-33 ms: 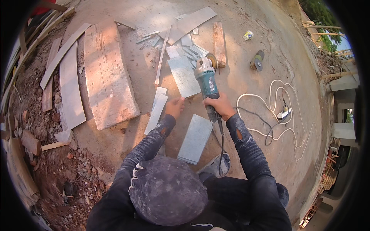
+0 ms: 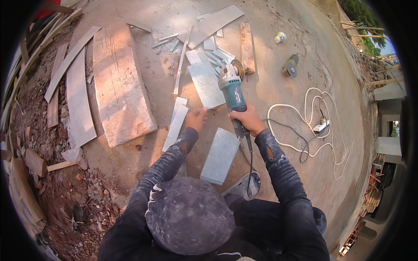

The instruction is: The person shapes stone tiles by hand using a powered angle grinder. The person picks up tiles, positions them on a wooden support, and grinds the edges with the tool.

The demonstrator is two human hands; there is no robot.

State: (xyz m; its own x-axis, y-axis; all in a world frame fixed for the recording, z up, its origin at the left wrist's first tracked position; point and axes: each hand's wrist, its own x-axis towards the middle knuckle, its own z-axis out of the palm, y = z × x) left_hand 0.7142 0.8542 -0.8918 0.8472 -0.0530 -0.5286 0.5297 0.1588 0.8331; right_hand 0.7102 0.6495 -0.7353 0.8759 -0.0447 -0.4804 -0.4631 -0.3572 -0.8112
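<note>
My right hand (image 2: 249,119) is wrapped around the rear body of a teal angle grinder (image 2: 235,96), its disc end pointing away from me. The disc (image 2: 237,68) is at the grinder's far right side, near a wooden block. My left hand (image 2: 197,118) has its fingers curled together at the near left corner of a grey rectangular tile (image 2: 204,86). Whether the fingers grip that tile's edge or something small, I cannot make out. A stack of grey tiles (image 2: 220,156) lies nearer, between my forearms. Narrow tile strips (image 2: 176,122) lie left of my left hand.
A long stone slab (image 2: 122,87) lies on the left, beside long boards (image 2: 80,102). Offcuts (image 2: 224,54) and a larger plank-like tile (image 2: 217,25) lie ahead. At right are a second grinder (image 2: 290,66), a can (image 2: 280,37), a white cable (image 2: 306,108) and a power strip (image 2: 321,126).
</note>
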